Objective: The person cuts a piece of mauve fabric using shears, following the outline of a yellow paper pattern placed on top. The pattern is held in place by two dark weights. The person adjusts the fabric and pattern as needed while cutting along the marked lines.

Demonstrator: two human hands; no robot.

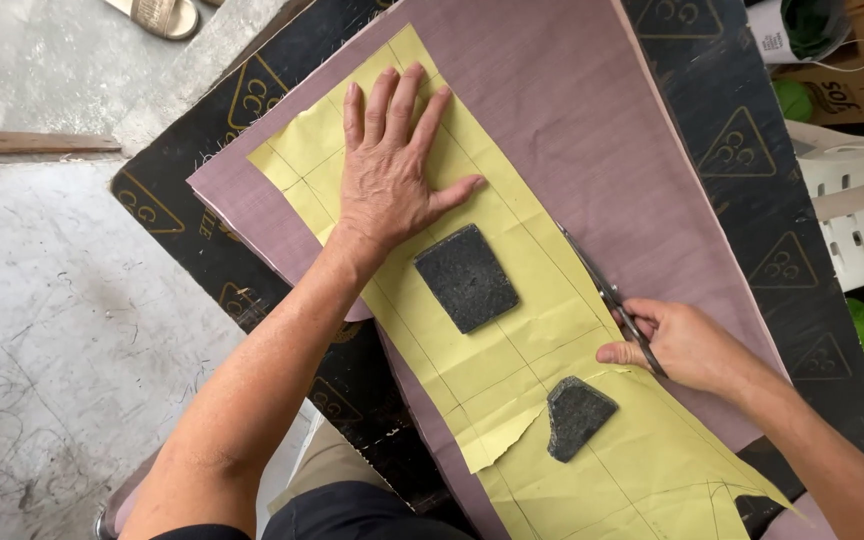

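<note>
My left hand (390, 165) lies flat, fingers spread, pressing a yellow paper pattern (512, 340) onto mauve fabric (592, 110). My right hand (677, 345) grips a pair of scissors (602, 285) whose blades point up along the pattern's right edge. Two dark stone weights rest on the paper: a square one (466, 277) just below my left hand and a smaller angular one (577, 415) near my right hand.
The fabric lies on a black board with yellow triangle marks (752, 150). A white plastic chair (852, 210) and a cardboard box (852, 70) stand at the right. Grey concrete floor (52, 300) is at the left, with a sandal (157, 14) at the top.
</note>
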